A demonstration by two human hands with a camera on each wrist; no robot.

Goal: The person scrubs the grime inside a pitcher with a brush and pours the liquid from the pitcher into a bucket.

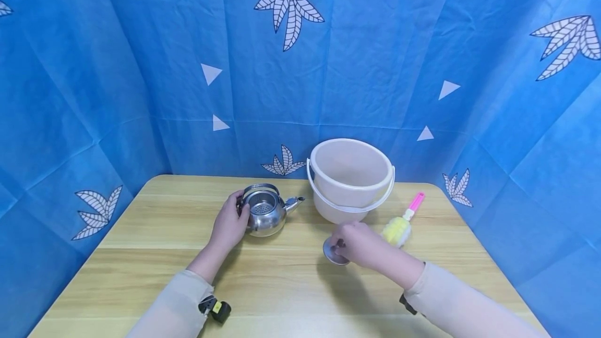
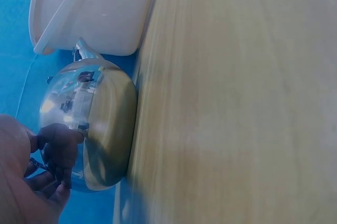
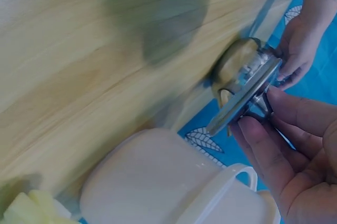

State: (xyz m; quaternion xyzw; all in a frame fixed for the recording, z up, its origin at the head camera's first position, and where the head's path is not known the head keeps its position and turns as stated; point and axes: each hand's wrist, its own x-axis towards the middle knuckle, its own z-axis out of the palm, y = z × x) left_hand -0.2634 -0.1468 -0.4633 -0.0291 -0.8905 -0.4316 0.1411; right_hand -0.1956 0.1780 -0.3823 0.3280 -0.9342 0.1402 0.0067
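- While the left hand [image 1: 231,218] holds the shiny metal teapot [image 1: 267,222] at its side, thumb and fingers bent on it, the teapot stands upright on the table [image 1: 281,286], left of the white bucket [image 1: 347,197].
- The right hand [image 1: 357,241] pinches the lid [image 1: 334,258] by its small knob [image 3: 261,105], fingertips nearly together, above the table.
- The teapot is probably stiff and rather light, but its polished wall may be slippery; near the rim seems a safer hold.
- The lid looks thin, light and hardly fragile; its knob should suit a fingertip hold.
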